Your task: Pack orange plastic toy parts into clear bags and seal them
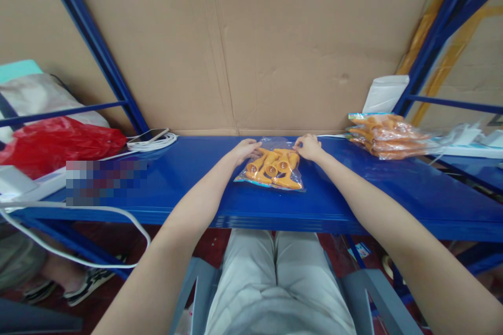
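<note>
A clear plastic bag lies flat on the blue table in front of me. Inside it are several orange horn-shaped pieces with round openings, and a coloured printed strip runs along its near edge. My left hand is closed on the far left corner of the bag, its fingertips on the film. At the far right corner, my right hand pinches the bag's edge between thumb and fingers. The bag's far end, between the two hands, is see-through film with no orange pieces in it.
Similar filled bags are stacked at the right, by a white box. At the left are a coiled white cable, a red plastic bag and a power strip. Cardboard stands behind the blue table.
</note>
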A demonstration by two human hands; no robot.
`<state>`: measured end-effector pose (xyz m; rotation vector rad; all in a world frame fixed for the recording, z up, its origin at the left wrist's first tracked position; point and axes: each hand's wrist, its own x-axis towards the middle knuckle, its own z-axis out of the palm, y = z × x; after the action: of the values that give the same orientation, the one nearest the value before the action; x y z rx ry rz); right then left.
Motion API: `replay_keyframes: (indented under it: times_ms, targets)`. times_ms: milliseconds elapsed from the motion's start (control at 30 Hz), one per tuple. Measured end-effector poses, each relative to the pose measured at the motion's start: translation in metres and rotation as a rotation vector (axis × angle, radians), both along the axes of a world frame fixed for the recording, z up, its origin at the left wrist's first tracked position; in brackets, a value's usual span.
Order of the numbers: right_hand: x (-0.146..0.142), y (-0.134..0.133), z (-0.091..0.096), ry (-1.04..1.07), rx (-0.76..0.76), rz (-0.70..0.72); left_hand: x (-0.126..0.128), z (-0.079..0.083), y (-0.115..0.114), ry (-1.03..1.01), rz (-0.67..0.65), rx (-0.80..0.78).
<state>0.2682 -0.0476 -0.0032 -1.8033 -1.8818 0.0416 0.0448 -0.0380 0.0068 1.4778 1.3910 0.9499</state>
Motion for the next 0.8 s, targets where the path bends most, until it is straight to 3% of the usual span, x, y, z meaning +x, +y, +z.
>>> replay_keyframes:
  times_ms: [100, 333, 433, 600, 800]
  targets:
    - [-0.001, 0.002, -0.003, 0.014, -0.007, 0.000, 0.000, -0.001, 0.000, -0.013, -0.063, -0.021]
    - [0.003, 0.013, -0.007, 0.116, 0.018, -0.034, -0.004, 0.000, 0.001, -0.006, -0.006, -0.022]
    - [0.007, 0.014, -0.004, 0.241, -0.060, -0.064, -0.005, 0.001, 0.001, -0.108, 0.023, -0.040]
    - [0.005, 0.000, 0.009, 0.515, -0.287, 0.012, -0.005, 0.001, 0.004, -0.232, 0.040, -0.109]
    - [-0.006, -0.013, 0.017, 0.608, -0.260, -0.022, -0.011, -0.001, 0.005, -0.200, 0.065, -0.106]
